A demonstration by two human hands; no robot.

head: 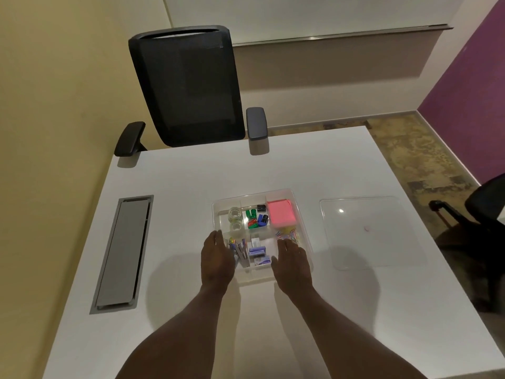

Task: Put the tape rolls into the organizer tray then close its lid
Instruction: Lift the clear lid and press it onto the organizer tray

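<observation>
A clear plastic organizer tray (287, 193) sits open on the white table. Two clear tape rolls (235, 213) (236, 226) lie in its far-left compartment. Other compartments hold coloured clips, a pink sticky-note pad (281, 213), pens, staple boxes and paper clips. The clear lid (371, 231) lies flat on the table to the right of the tray, apart from it. My left hand (217, 259) rests over the tray's near-left corner, fingers apart, holding nothing. My right hand (291, 265) is over the near-right part of the tray, also empty with fingers extended.
A grey cable-port cover (123, 253) is set into the table at the left. A black mesh office chair (188, 86) stands at the far edge. Another black chair (486, 203) is at the right, beyond the table's edge.
</observation>
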